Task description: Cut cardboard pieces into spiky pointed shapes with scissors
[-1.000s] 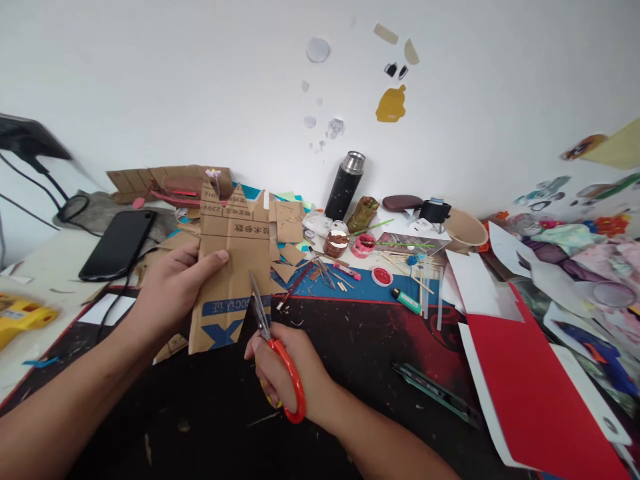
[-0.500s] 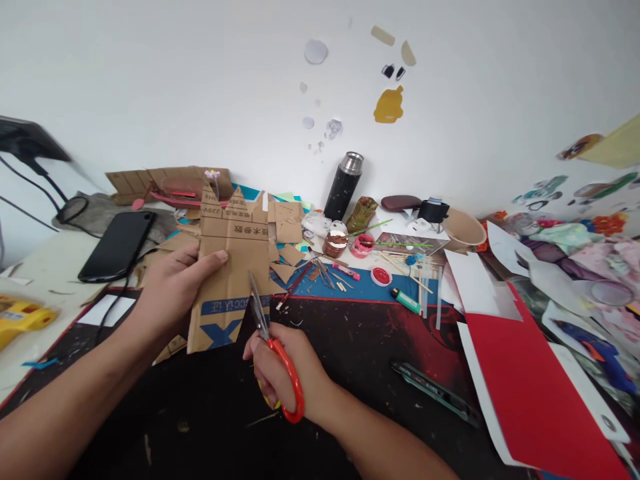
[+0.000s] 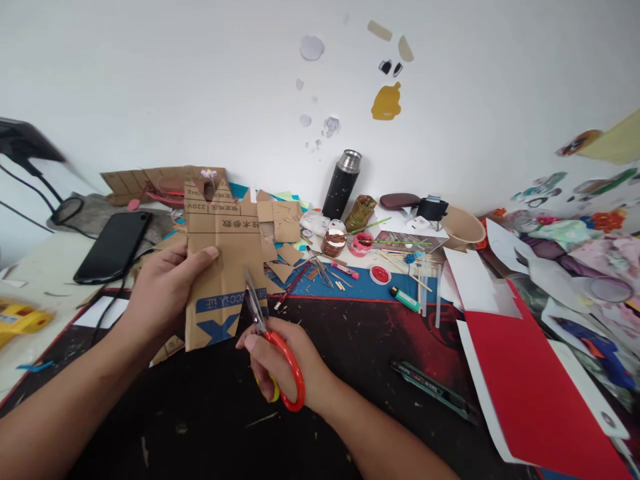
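My left hand [image 3: 167, 283] grips the left edge of an upright piece of brown cardboard [image 3: 227, 250], thumb on its front face. The cardboard has a jagged top and blue print near its lower end. My right hand [image 3: 287, 360] is closed round the handles of scissors [image 3: 286, 367], one handle red, one yellow. The scissor blades point up and lie at a slit in the lower right part of the cardboard. How far the blades are parted is hard to tell.
A black phone [image 3: 114, 247] lies at the left, with a yellow tool [image 3: 23, 319] nearer. Behind stand a black flask [image 3: 342, 183] and paint jars [image 3: 361, 244] among cardboard scraps. At the right are a cutter [image 3: 433, 391] and red sheet [image 3: 540, 387].
The cardboard has shifted slightly left and turned a little in my left hand. My right hand and the scissors have moved slightly up and left, the blades still at the slit.
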Action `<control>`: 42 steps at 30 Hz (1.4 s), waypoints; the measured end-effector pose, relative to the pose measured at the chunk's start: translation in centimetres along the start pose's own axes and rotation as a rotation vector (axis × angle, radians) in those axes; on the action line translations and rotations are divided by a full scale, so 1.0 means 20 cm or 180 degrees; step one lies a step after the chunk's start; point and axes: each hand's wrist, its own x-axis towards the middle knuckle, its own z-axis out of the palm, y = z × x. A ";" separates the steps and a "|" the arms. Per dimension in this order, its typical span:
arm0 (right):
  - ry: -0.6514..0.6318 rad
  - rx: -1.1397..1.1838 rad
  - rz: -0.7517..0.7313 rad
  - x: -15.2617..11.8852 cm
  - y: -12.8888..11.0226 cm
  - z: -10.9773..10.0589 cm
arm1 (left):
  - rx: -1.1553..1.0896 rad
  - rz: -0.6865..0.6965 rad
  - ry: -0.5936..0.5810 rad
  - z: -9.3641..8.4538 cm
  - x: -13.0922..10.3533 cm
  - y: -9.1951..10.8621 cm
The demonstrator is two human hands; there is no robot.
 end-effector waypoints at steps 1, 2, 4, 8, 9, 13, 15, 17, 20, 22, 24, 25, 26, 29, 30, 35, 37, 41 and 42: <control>-0.0002 -0.0012 0.0015 0.00 0.00 0.00 | -0.0014 -0.0032 0.0031 0.00 0.00 0.00; 0.0003 -0.0017 0.0029 0.00 -0.01 0.00 | -0.0009 -0.0050 0.0042 0.01 0.00 -0.01; 0.0024 0.0005 0.0041 0.00 0.00 -0.01 | 0.0048 0.0066 0.0087 0.01 0.00 0.00; -0.0075 0.0008 0.0092 -0.01 0.03 0.00 | -0.0065 0.0555 0.0618 -0.02 0.04 0.04; -0.0134 -0.0001 0.0143 -0.01 0.03 0.00 | -0.0164 0.0691 0.0787 -0.03 0.06 0.06; -0.0269 -0.0041 0.0294 -0.03 0.04 0.02 | -0.0391 0.1030 0.1012 -0.05 0.09 0.09; -0.0203 -0.0075 0.0228 -0.03 0.04 0.02 | -0.0419 0.1010 0.0907 -0.04 0.09 0.08; -0.0083 -0.0112 0.0137 -0.03 0.03 0.01 | -0.0434 0.0914 0.0843 -0.03 0.08 0.06; 0.0001 -0.0178 0.0093 -0.02 0.02 0.01 | -0.0427 0.0833 0.0759 -0.01 0.07 0.03; 0.0024 -0.0199 0.0112 -0.02 0.01 0.02 | -0.0387 0.0842 0.0686 0.00 0.07 0.01; 0.0064 -0.0210 0.0147 -0.02 0.00 0.03 | -0.0316 0.0864 0.0630 0.00 0.06 0.00; 0.0080 -0.0215 0.0158 -0.02 0.00 0.03 | -0.0286 0.0884 0.0618 0.00 0.06 -0.01; 0.0090 -0.0221 0.0156 -0.02 -0.01 0.03 | -0.0253 0.0908 0.0605 0.00 0.05 -0.02; 0.0126 -0.0255 0.0093 -0.02 -0.01 0.03 | -0.0107 0.0987 0.0542 -0.01 0.04 -0.04; 0.0145 -0.0263 0.0068 -0.02 -0.01 0.03 | -0.0032 0.1001 0.0514 -0.02 0.03 -0.05; 0.0261 -0.0221 -0.0018 -0.01 0.01 0.02 | 0.0288 0.0988 0.0350 -0.02 0.01 -0.09; 0.0295 -0.0238 -0.0047 -0.01 0.01 0.02 | 0.0315 0.1046 0.0273 -0.02 0.00 -0.11; 0.0323 -0.0279 -0.0088 -0.01 0.02 0.01 | 0.0423 0.1145 0.0287 -0.01 0.00 -0.12; 0.0324 -0.0287 -0.0093 -0.01 0.02 0.01 | 0.0442 0.1155 0.0288 -0.01 -0.01 -0.12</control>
